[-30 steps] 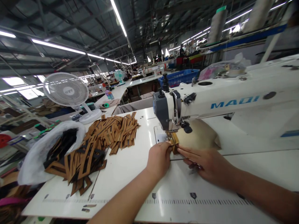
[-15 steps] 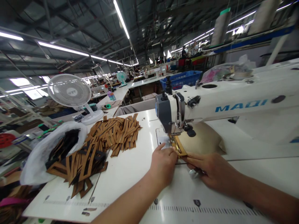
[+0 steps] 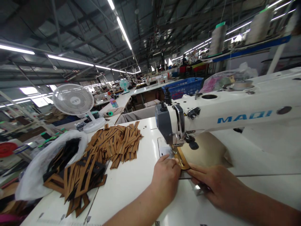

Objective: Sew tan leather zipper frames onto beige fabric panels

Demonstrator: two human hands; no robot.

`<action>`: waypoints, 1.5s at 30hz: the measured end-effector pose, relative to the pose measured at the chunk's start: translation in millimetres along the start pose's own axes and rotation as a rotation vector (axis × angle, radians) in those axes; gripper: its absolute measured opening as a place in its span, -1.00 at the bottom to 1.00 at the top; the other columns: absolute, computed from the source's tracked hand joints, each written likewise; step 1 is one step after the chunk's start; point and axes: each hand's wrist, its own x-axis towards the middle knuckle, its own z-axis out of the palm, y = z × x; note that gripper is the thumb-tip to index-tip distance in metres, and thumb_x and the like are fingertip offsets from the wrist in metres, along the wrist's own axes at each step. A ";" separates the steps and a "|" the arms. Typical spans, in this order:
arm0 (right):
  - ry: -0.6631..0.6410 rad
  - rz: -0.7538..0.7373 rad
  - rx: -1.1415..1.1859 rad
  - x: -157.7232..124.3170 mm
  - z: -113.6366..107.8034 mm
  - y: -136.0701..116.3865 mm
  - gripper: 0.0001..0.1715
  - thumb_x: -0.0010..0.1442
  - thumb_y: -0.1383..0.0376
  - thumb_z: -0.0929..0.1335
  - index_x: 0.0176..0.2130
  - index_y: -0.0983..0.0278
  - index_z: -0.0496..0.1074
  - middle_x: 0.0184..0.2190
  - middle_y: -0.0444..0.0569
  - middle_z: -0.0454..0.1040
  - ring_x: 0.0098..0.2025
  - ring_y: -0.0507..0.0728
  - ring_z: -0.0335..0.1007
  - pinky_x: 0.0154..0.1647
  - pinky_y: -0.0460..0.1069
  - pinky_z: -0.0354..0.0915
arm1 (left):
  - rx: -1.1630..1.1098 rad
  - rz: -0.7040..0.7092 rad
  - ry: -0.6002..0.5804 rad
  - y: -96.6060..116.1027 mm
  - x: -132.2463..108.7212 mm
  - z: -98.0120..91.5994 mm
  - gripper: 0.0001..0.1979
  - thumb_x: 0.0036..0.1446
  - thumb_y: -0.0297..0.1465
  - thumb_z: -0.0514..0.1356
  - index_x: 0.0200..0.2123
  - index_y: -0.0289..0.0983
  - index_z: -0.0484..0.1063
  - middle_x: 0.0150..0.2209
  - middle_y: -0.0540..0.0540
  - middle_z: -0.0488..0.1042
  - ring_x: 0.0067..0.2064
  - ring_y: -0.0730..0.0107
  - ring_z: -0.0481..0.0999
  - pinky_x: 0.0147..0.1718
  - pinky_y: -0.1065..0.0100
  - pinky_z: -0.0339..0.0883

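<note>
A narrow brown leather strip lies under the presser foot of a white sewing machine. My left hand rests on the table at the strip's left side, fingers curled and pressing its near end. My right hand lies flat to the right, fingers stretched toward the strip's end, with a small metal tool partly under it. A tan leather panel sits behind the strip under the machine arm.
A heap of brown strips lies at the table's left, with brown and black cut pieces spilling from a white plastic bag. A white desk fan stands behind. Thread cones and a blue crate are farther back.
The strip has fed out toward me from under the presser foot. Both hands have drawn back with it, and the view has tilted upward.
</note>
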 end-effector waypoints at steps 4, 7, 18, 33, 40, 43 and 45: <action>0.034 -0.004 -0.021 5.9 3.0 7.7 -0.59 0.09 0.47 0.20 -0.15 0.17 0.45 -0.22 -0.06 0.52 -0.37 0.12 0.46 -0.34 -0.04 0.41 | 0.002 0.001 -0.019 -6.5 6.2 0.5 -0.88 0.19 -0.51 0.10 -0.25 -0.33 0.44 -0.27 -0.12 0.52 -0.22 0.28 0.52 -0.03 0.21 0.36; 0.060 0.020 -0.029 10.6 4.6 11.2 -0.61 0.09 0.46 0.20 -0.15 0.17 0.45 -0.22 -0.06 0.52 -0.34 0.12 0.47 -0.31 -0.04 0.41 | 0.040 -0.031 -0.037 -10.1 10.2 1.4 -0.86 0.21 -0.49 0.07 -0.30 -0.32 0.44 -0.32 -0.13 0.49 -0.26 0.25 0.48 -0.17 0.21 0.40; 0.091 -0.019 -0.028 7.4 3.7 10.4 -0.62 0.19 0.45 0.17 -0.15 0.20 0.48 -0.22 -0.03 0.53 -0.36 0.10 0.48 -0.27 -0.04 0.43 | 0.135 0.011 -0.029 -9.1 6.3 3.8 -0.89 0.19 -0.54 0.10 -0.25 -0.35 0.43 -0.32 -0.13 0.50 -0.27 0.30 0.51 -0.07 0.19 0.37; 0.175 0.021 -0.108 9.0 20.8 18.2 -0.52 0.17 0.48 0.16 -0.02 0.25 0.46 0.05 0.02 0.39 -0.09 0.18 0.45 -0.16 0.04 0.46 | 0.134 0.003 -0.176 4.9 1.9 -7.8 -0.73 0.13 -0.54 0.12 -0.06 -0.38 0.37 -0.10 -0.23 0.47 -0.03 0.19 0.45 0.09 0.10 0.25; 0.164 0.105 -0.123 15.0 18.6 16.9 -0.64 0.14 0.48 0.24 -0.20 0.23 0.54 -0.05 -0.01 0.46 -0.16 0.19 0.49 -0.17 0.07 0.46 | 0.090 -0.174 -0.063 15.1 -5.2 -8.5 -0.83 0.19 -0.52 0.13 -0.17 -0.23 0.43 -0.14 -0.10 0.47 -0.10 0.28 0.45 0.03 0.13 0.29; 0.149 0.115 -0.149 16.7 17.8 16.0 -0.62 0.06 0.52 0.26 -0.19 0.25 0.54 -0.06 0.00 0.46 -0.16 0.21 0.49 -0.17 0.06 0.46 | 0.100 -0.139 -0.115 14.4 -3.4 -10.1 -0.80 0.19 -0.55 0.09 -0.16 -0.25 0.42 -0.15 -0.11 0.47 -0.06 0.29 0.44 0.13 0.08 0.20; 0.151 0.119 -0.162 17.3 18.0 15.8 -0.59 0.03 0.53 0.26 -0.19 0.25 0.54 -0.05 0.00 0.46 -0.15 0.21 0.48 -0.20 0.07 0.47 | 0.093 -0.135 -0.126 13.3 -1.8 -10.9 -0.79 0.20 -0.56 0.07 -0.16 -0.26 0.42 -0.14 -0.13 0.46 -0.05 0.29 0.44 0.14 0.06 0.18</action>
